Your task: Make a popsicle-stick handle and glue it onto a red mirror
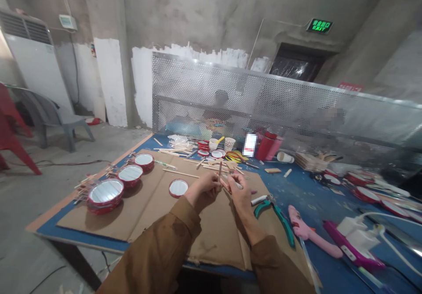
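Observation:
Over the cardboard sheet (211, 245), my left hand (207, 189) pinches a short brown wooden stick (220, 169) that stands up from the fingertips. Close beside it, my right hand (239, 190) is closed with its fingertips together. A small whitish thing shows between those fingers, too little of it to name. A flat pale wooden piece seems to lie between the two hands; which hand bears it I cannot tell. Left of my left hand lies a round red-rimmed disc (178, 188) with a white face. Green-handled pliers (280, 219) and a white pen-like tube (259, 200) lie right of my right hand.
Several red drum-like rounds (106, 193) with sticks line the left table edge. Loose wooden sticks (180, 147), paper cups (230, 143) and a red bottle (266, 146) stand behind. A pink glue gun (311, 232) and purple power strip (351, 245) with cables lie right. A perforated metal screen (194, 83) backs the table.

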Demonstrator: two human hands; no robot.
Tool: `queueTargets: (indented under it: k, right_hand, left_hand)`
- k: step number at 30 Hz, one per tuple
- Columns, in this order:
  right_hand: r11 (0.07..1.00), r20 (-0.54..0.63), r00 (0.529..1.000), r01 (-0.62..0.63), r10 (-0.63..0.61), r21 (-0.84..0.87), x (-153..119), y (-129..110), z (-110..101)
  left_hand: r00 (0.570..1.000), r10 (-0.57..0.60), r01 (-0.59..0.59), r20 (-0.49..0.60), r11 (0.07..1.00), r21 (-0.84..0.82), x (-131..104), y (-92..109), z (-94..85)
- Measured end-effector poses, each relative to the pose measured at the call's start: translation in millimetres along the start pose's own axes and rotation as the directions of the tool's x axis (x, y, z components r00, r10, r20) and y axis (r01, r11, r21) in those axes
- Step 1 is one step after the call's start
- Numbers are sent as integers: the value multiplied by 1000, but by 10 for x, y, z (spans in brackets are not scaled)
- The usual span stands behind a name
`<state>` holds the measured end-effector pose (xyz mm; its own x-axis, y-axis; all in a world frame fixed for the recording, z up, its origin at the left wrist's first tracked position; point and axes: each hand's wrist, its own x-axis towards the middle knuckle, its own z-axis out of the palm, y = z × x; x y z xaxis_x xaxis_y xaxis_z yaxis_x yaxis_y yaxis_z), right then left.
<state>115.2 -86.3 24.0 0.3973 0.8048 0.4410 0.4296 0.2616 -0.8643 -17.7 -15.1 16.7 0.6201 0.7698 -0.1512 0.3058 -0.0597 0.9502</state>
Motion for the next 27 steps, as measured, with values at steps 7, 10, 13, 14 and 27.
queueTargets:
  k: [7,10,13,14,27]
  right_hand:
    - [998,55,998,8,-12,63,-23,-27,17]
    - [998,73,997,5,-10,68,-30,-28,20]
    - [998,88,996,5,-11,70,-29,-12,23]
    - [997,93,996,2,-8,71,-28,-4,25]
    - [996,89,996,13,-20,83,-25,38,20]
  left_hand:
    - [1000,2,-2,17,1000,-12,26,-16,-8]
    - [1000,-11,11,11,1000,1,29,-16,-4]
    - [1000,-10,10,-3,1000,6,13,-2,4]
    - [1000,-1,1,-7,1000,4,3,6,7]
    - [999,-32,32,-22,999,1,-110,132,22]
